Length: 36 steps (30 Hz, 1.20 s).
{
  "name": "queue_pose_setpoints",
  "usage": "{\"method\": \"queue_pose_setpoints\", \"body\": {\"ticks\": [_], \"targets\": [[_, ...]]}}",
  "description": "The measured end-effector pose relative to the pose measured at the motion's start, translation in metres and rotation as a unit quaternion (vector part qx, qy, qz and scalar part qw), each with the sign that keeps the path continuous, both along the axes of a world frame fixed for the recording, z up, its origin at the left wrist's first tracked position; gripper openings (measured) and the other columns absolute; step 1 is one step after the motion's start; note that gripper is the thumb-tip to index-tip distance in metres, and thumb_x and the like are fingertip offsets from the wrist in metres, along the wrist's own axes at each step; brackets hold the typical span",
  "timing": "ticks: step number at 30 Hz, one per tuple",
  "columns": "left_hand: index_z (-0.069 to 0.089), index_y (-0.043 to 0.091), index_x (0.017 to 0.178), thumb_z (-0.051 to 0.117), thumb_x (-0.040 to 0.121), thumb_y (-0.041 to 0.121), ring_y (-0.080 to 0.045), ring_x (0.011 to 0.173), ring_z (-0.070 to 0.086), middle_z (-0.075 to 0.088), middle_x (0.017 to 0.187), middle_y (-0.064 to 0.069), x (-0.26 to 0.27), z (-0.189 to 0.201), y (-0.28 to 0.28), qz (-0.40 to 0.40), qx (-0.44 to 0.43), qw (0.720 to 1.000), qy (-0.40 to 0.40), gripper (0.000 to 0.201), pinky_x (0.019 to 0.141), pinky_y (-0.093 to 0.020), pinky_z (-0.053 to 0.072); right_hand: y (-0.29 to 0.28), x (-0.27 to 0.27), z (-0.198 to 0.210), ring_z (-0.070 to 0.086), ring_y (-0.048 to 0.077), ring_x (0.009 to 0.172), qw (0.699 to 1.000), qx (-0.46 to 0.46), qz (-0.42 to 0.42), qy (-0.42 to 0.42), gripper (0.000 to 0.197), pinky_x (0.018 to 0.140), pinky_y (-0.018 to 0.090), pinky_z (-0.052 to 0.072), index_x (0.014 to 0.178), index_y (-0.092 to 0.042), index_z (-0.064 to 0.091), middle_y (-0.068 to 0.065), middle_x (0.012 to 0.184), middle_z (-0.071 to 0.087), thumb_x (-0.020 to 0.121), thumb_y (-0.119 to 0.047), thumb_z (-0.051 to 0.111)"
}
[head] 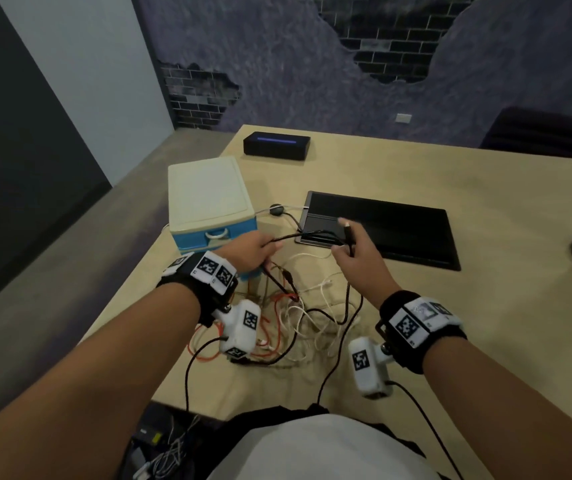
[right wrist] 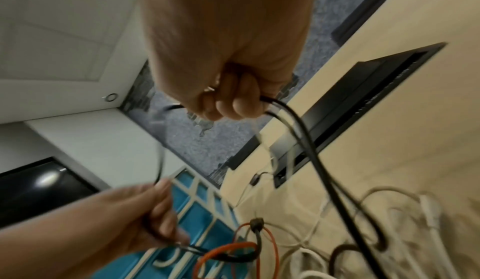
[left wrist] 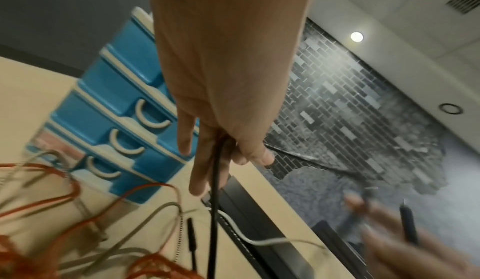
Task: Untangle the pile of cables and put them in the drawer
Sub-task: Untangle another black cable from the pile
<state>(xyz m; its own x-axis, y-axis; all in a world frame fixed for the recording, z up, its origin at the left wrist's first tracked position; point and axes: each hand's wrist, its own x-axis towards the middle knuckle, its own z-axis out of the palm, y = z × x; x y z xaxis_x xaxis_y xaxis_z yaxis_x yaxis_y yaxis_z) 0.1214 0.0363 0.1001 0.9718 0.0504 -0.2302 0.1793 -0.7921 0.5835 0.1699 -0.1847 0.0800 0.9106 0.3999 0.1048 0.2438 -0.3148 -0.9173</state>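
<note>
A tangled pile of cables (head: 298, 323), white, orange and black, lies on the beige table in front of me. My left hand (head: 255, 252) pinches a black cable (head: 298, 236) that runs across to my right hand (head: 353, 252), which grips it with curled fingers; its plug end sticks up above the fingers. In the left wrist view the black cable (left wrist: 215, 201) hangs down from my left hand (left wrist: 228, 156). My right hand (right wrist: 233, 102) holds doubled black strands (right wrist: 306, 139). The blue drawer unit (head: 208, 216) with a cream top stands at the left, drawers (left wrist: 122, 131) closed.
A flat black panel (head: 381, 230) is set into the table (head: 450, 341) behind my hands. A black box (head: 276, 146) sits at the far edge. A white cable with a round black piece (head: 275, 209) lies beside the drawer unit. A dark chair (head: 541, 136) stands far right.
</note>
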Motion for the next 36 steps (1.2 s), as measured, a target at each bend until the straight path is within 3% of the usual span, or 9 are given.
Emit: {"method": "queue_pose_setpoints", "body": {"ticks": [3,8,11,14,17,24,30,33,36], "targets": [[0.050,0.011,0.075,0.040,0.101,0.033,-0.015,0.056,0.058,0.060,0.062,-0.001,0.007,0.010,-0.016,0.013,-0.030,0.999,-0.037,0.036,0.064,-0.029,0.046,0.012,-0.015,0.015,0.037,0.005,0.052,0.995,0.017,0.058,-0.074,0.053,0.055,0.019,0.036,0.139,-0.024,0.042,-0.007,0.061,0.040,0.092,-0.005,0.055],[0.050,0.009,0.076,0.043,0.101,0.028,-0.014,0.041,0.056,0.055,0.060,-0.005,0.018,0.027,-0.034,0.065,-0.145,0.984,-0.084,0.032,0.041,-0.024,0.049,0.028,-0.031,0.014,0.048,-0.001,0.051,0.983,-0.064,0.138,-0.099,0.017,0.052,0.014,0.033,0.107,-0.021,0.053,-0.015,0.061,0.048,0.093,-0.025,0.062],[0.050,0.007,0.080,0.042,0.101,0.028,-0.022,0.048,0.056,0.051,0.061,-0.007,0.022,0.035,-0.031,0.099,-0.171,0.975,-0.099,0.031,0.045,-0.029,0.053,0.027,-0.031,0.006,0.051,0.000,0.064,0.976,-0.142,0.137,-0.088,0.018,0.055,0.011,0.034,0.105,-0.017,0.060,-0.013,0.079,0.057,0.095,-0.032,0.059],[0.051,0.006,0.083,0.041,0.100,0.027,-0.021,0.052,0.058,0.047,0.065,-0.004,0.025,0.042,-0.029,0.120,-0.174,0.970,-0.119,0.028,0.047,-0.030,0.055,0.018,-0.028,-0.005,0.047,0.003,0.066,0.966,-0.222,0.120,-0.059,0.016,0.054,0.010,0.032,0.103,-0.016,0.059,-0.012,0.076,0.052,0.097,-0.030,0.056],[0.049,0.007,0.082,0.040,0.100,0.027,-0.017,0.050,0.057,0.046,0.065,-0.003,0.025,0.041,-0.029,0.127,-0.181,0.966,-0.137,0.029,0.046,-0.028,0.055,0.010,-0.026,-0.014,0.057,0.020,0.076,0.957,-0.266,0.100,-0.059,0.022,0.063,0.027,0.040,0.105,-0.010,0.066,0.000,0.081,0.059,0.097,-0.028,0.055],[0.048,0.009,0.083,0.039,0.101,0.028,-0.017,0.053,0.056,0.047,0.068,-0.002,0.023,0.047,-0.022,0.164,-0.179,0.956,-0.163,0.027,0.055,-0.035,0.059,-0.014,-0.020,-0.027,0.066,0.026,0.089,0.895,-0.433,0.109,-0.023,0.031,0.068,0.031,0.048,0.116,-0.011,0.068,0.008,0.092,0.068,0.095,-0.029,0.055],[0.048,0.012,0.080,0.040,0.101,0.028,-0.017,0.053,0.056,0.047,0.072,-0.004,0.028,0.050,-0.030,0.158,-0.222,0.954,-0.126,0.028,0.052,-0.035,0.058,0.011,-0.024,0.010,0.053,0.014,0.080,0.964,-0.229,0.108,-0.079,0.038,0.062,0.020,0.036,0.128,-0.022,0.059,-0.011,0.083,0.054,0.095,-0.042,0.055],[0.051,0.010,0.085,0.041,0.100,0.028,-0.017,0.057,0.056,0.050,0.079,-0.008,0.028,0.055,-0.036,0.148,-0.247,0.949,-0.127,0.026,0.050,-0.031,0.057,0.023,-0.023,0.015,0.052,0.013,0.071,0.965,-0.216,0.132,-0.069,0.018,0.060,0.023,0.037,0.103,-0.021,0.064,-0.011,0.073,0.053,0.098,-0.035,0.053],[0.054,0.003,0.104,0.045,0.099,0.028,-0.017,0.066,0.062,0.057,0.084,-0.010,0.022,0.061,-0.036,0.144,-0.306,0.933,-0.126,0.028,0.059,-0.030,0.060,0.024,-0.019,0.015,0.049,0.008,0.053,0.977,-0.169,0.123,-0.028,0.023,0.056,0.024,0.037,0.083,-0.019,0.061,-0.004,0.062,0.054,0.101,-0.026,0.048]]}}
